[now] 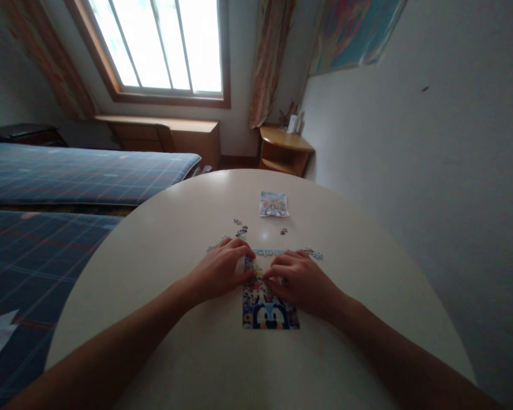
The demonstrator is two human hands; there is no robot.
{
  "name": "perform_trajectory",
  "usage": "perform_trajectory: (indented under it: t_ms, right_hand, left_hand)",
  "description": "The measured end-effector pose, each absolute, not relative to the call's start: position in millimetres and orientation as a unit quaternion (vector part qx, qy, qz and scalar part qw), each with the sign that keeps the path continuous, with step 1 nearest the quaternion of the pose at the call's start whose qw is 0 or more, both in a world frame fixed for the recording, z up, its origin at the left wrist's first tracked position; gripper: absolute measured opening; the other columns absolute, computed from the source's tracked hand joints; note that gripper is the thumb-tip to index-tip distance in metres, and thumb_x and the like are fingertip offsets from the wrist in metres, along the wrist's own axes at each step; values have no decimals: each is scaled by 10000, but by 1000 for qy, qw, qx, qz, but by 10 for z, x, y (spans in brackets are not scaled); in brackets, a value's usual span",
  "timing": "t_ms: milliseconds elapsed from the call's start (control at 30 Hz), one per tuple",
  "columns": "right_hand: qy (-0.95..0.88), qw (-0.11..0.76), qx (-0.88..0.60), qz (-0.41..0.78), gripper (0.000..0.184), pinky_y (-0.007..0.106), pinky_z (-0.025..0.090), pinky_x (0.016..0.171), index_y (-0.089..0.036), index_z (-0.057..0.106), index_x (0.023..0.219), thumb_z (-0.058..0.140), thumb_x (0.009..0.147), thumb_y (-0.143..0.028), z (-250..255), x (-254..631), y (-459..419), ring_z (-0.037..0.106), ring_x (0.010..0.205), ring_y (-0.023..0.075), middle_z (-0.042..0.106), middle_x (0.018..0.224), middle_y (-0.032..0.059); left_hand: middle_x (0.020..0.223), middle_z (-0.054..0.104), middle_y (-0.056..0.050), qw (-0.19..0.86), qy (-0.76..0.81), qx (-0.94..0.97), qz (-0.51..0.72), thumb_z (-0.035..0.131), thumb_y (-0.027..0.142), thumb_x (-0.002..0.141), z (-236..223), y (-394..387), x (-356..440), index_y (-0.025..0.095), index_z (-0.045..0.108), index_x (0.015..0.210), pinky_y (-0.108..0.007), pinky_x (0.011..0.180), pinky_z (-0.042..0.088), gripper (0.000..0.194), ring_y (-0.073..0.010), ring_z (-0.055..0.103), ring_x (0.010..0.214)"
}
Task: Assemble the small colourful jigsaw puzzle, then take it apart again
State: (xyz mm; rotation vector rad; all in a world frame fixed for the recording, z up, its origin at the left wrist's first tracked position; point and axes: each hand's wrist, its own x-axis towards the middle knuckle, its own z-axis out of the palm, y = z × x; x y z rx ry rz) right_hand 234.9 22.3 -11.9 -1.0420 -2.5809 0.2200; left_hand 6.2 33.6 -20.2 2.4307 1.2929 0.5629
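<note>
A partly assembled jigsaw puzzle (270, 316) lies flat on the round table, with a blue cartoon dog's face along its near edge. My left hand (223, 267) rests at the puzzle's upper left side, thumb and fingers apart, fingertips touching its edge. Over the middle of the puzzle, my right hand (299, 279) has thumb and index finger pinched at a puzzle piece, mostly hidden by the fingers. A pale blue strip of joined pieces (268, 251) runs between the hands along the far side. Both hands cover parts of the puzzle.
Loose puzzle pieces (241, 231) lie beyond my left hand; others (314, 254) sit beyond my right. A small cluster (284, 232) lies near a creased picture sheet (273, 204) farther back. The round cream table (154, 250) stands beside a plaid-covered bed (68, 173) and a wall.
</note>
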Motion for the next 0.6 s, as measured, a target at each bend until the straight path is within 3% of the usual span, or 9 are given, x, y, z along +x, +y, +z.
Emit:
perform_trajectory:
  t_ms: [233, 367, 467, 600]
  right_hand:
    - [-935, 150, -317, 52, 108, 330, 351, 791, -250, 708, 862, 607, 900, -258, -14, 2430, 231, 611, 803, 163, 700, 846, 9]
    - [-889, 188, -412, 69, 122, 320, 401, 765, -225, 710, 904, 593, 884, -255, 68, 2752, 445, 613, 764, 163, 699, 829, 26]
    - [-841, 173, -498, 121, 196, 301, 442, 685, -206, 719, 926, 590, 877, -345, 78, 3124, 641, 610, 731, 168, 692, 856, 55]
    - [-809, 126, -540, 196, 365, 314, 474, 706, -204, 723, 1003, 633, 825, -509, 67, 3495, 748, 622, 773, 192, 687, 891, 69]
  left_hand:
    - [1154, 634, -49, 146, 458, 853, 202, 719, 313, 778, -193, 301, 97, 237, 653, 1055, -429, 984, 445, 295, -265, 543, 1087]
    - [1152, 642, -61, 135, 452, 854, 219, 646, 314, 844, -155, 361, 32, 225, 645, 1062, -409, 959, 461, 235, -248, 563, 1074]
    - [1145, 646, -65, 113, 485, 839, 217, 604, 305, 865, -110, 442, -99, 218, 641, 1066, -400, 937, 466, 223, -246, 586, 1055]
    - [1128, 650, -72, 118, 560, 804, 159, 582, 391, 859, -54, 539, -319, 218, 642, 1084, -375, 827, 483, 291, -238, 634, 925]
